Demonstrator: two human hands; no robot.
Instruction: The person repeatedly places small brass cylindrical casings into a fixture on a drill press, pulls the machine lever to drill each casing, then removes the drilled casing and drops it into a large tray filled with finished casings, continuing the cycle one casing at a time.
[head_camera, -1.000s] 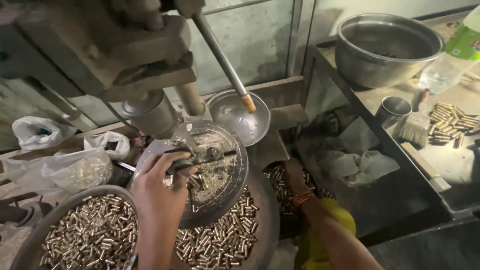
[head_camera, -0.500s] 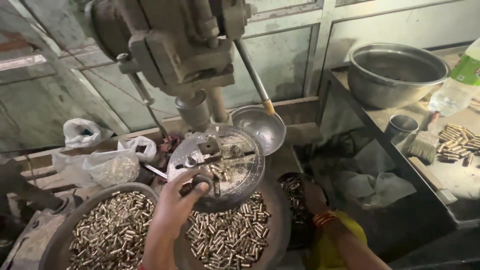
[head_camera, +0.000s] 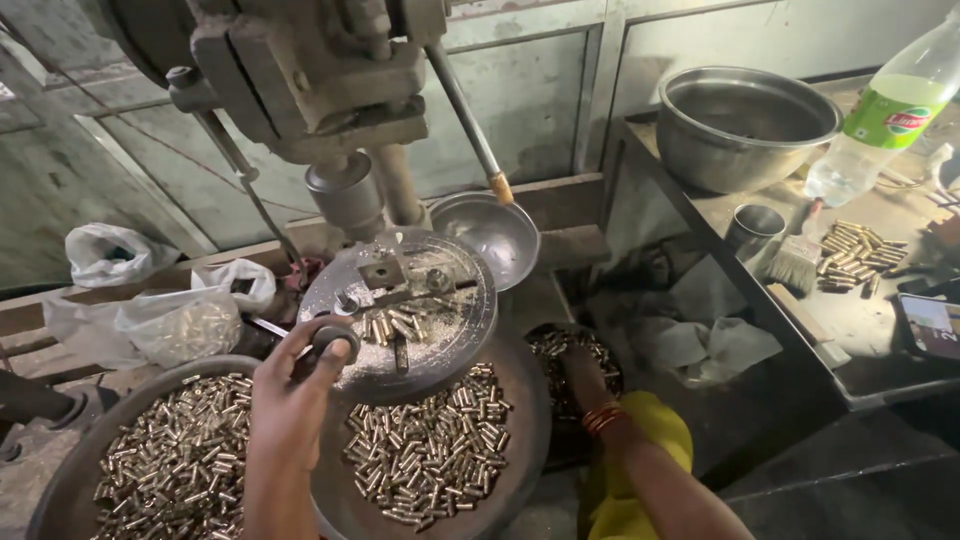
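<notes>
Since the earlier frame, left hand (head_camera: 290, 400) slid to the round plate's (head_camera: 455, 340) 8 o'clock edge, grasping its knob (head_camera: 335, 342); brass casings (head_camera: 385, 327) lie at 2 o'clock; right hand (head_camera: 585, 375) lies farther, grip unclear

The room is dim, with soft light falling from above and to the right, so the steel bowl (head_camera: 745, 125) and the shelf (head_camera: 860, 310) beside it look brightest while the floor under that shelf sinks into deep shadow. Pale glare sits on the small metal dish (head_camera: 492, 236) and on the round plate (head_camera: 400, 315). The picture is fairly sharp in the middle, with lines bending toward the edges.
</notes>
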